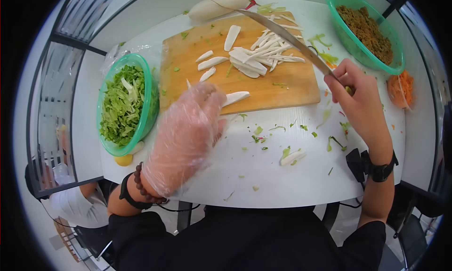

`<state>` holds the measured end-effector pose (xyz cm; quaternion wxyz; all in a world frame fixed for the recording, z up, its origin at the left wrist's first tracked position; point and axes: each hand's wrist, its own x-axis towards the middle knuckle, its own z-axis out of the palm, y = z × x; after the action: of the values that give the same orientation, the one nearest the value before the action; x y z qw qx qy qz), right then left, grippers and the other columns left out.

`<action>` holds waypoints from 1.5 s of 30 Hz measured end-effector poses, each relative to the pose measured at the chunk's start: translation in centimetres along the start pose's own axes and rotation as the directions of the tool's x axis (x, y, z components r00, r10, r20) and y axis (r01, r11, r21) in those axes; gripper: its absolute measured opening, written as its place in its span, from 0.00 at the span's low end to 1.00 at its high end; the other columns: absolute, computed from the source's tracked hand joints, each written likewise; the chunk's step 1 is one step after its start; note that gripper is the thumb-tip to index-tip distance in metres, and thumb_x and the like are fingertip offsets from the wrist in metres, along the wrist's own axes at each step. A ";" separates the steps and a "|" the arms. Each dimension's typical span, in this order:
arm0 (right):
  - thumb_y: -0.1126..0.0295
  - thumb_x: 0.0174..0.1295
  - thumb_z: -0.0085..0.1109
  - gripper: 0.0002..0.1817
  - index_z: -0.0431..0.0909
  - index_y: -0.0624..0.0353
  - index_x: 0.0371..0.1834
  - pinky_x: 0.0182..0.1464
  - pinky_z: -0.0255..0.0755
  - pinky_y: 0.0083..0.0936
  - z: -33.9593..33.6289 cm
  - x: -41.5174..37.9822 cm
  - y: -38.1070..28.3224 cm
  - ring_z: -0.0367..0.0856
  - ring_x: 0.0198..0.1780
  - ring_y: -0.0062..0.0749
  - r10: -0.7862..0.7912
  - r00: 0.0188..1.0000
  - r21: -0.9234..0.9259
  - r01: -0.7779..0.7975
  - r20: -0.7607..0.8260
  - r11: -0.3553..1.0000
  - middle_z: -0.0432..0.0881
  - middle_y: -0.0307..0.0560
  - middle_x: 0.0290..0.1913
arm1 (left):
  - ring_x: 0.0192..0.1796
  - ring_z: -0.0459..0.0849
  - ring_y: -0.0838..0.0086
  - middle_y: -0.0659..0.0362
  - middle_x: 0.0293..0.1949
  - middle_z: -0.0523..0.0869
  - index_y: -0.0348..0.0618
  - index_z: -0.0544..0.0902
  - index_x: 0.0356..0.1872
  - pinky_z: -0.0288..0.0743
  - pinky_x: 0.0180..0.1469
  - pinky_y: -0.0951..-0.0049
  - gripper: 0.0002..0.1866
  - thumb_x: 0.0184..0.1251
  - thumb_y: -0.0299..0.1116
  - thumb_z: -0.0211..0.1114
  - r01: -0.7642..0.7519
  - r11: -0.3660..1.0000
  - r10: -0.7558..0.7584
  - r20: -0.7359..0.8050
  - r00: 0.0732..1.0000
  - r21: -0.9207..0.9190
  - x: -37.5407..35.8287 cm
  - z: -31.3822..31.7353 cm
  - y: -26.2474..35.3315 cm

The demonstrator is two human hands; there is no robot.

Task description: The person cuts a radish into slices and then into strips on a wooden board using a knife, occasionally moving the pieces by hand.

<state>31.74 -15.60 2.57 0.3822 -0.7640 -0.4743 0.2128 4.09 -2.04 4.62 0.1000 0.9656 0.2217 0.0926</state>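
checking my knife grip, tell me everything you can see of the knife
The knife has a long, narrow, slightly curved blade that looks like bare grey metal. The right hand is closed around its handle, which is mostly hidden. The blade slants up and away to the left, over the wooden cutting board and the white strips, its tip near the whole white radish. Whether it touches them is unclear.

We are gripping a knife (282, 35) by its handle, its long blade slanting up and left above the cutting board (188, 59). Beneath it, white radish strips (268, 52) are lying in a loose heap beside wider flat slices (212, 62). One slice (235, 97) is lying at the board's near edge, touching our gloved fingers.
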 end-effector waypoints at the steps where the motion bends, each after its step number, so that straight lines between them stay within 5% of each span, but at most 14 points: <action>1: 0.67 0.71 0.63 0.12 0.73 0.63 0.36 0.25 0.56 0.24 0.1 -0.1 0.0 0.66 0.19 0.19 -0.043 0.999 -0.024 0.043 0.015 0.999 0.78 0.43 0.18 | 0.53 0.82 0.48 0.47 0.52 0.81 0.40 0.79 0.52 0.79 0.53 0.55 0.19 0.59 0.24 0.72 -0.016 1.000 0.016 -0.030 0.999 -0.011 -0.4 0.6 -0.3; 12: 0.73 0.70 0.63 0.09 0.75 0.63 0.32 0.24 0.58 0.21 1.8 -0.4 -1.8 0.66 0.18 0.17 -0.119 0.982 -0.157 0.141 0.145 0.977 0.79 0.41 0.19 | 0.47 0.82 0.51 0.50 0.45 0.81 0.40 0.81 0.47 0.78 0.48 0.56 0.17 0.56 0.22 0.73 -0.085 0.978 0.080 -0.031 0.996 -0.189 0.7 3.0 -4.2; 15: 0.73 0.71 0.62 0.08 0.75 0.62 0.33 0.24 0.61 0.24 2.1 -0.6 -2.6 0.70 0.17 0.25 -0.057 0.979 -0.192 0.095 0.193 0.977 0.78 0.45 0.19 | 0.49 0.83 0.53 0.51 0.46 0.82 0.38 0.83 0.46 0.79 0.50 0.57 0.17 0.55 0.23 0.74 -0.040 0.980 0.021 -0.100 0.995 -0.193 0.5 2.7 -3.6; 18: 0.73 0.72 0.61 0.07 0.73 0.62 0.36 0.24 0.65 0.32 2.8 -1.2 -3.8 0.75 0.18 0.41 -0.039 0.971 -0.271 0.104 0.236 0.957 0.78 0.50 0.20 | 0.53 0.83 0.54 0.50 0.50 0.83 0.35 0.84 0.49 0.79 0.54 0.57 0.20 0.52 0.24 0.74 -0.218 0.974 0.201 -0.204 0.958 -0.065 -1.5 2.7 -2.7; 21: 0.72 0.71 0.61 0.08 0.71 0.61 0.38 0.25 0.68 0.39 3.2 -1.4 -4.9 0.79 0.22 0.52 -0.046 0.939 -0.335 0.166 0.340 0.927 0.77 0.53 0.20 | 0.58 0.82 0.54 0.48 0.54 0.82 0.32 0.84 0.52 0.79 0.59 0.56 0.25 0.50 0.25 0.74 -0.164 0.977 0.156 -0.069 0.985 -0.135 -2.0 2.1 -1.7; 27: 0.69 0.69 0.64 0.13 0.67 0.59 0.36 0.23 0.68 0.41 4.5 -0.9 -4.7 0.79 0.21 0.49 -0.149 0.887 -0.412 0.345 0.437 0.844 0.76 0.49 0.18 | 0.64 0.79 0.50 0.45 0.58 0.80 0.30 0.82 0.58 0.75 0.64 0.53 0.27 0.54 0.29 0.71 -0.149 0.988 0.150 0.019 0.989 -0.028 -2.4 3.5 -1.7; 45: 0.68 0.66 0.69 0.14 0.70 0.57 0.34 0.20 0.65 0.37 4.6 -0.9 -5.2 0.77 0.18 0.42 -0.132 0.874 -0.515 0.391 0.468 0.762 0.75 0.43 0.17 | 0.66 0.78 0.59 0.51 0.59 0.82 0.33 0.84 0.57 0.71 0.65 0.55 0.25 0.56 0.33 0.69 -0.185 0.982 0.182 0.080 0.980 0.037 -2.9 3.5 -1.9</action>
<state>25.26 -13.28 3.85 0.0426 -0.7077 -0.6892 0.1495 1.57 -2.21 0.40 0.0781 0.9867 0.1295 0.0599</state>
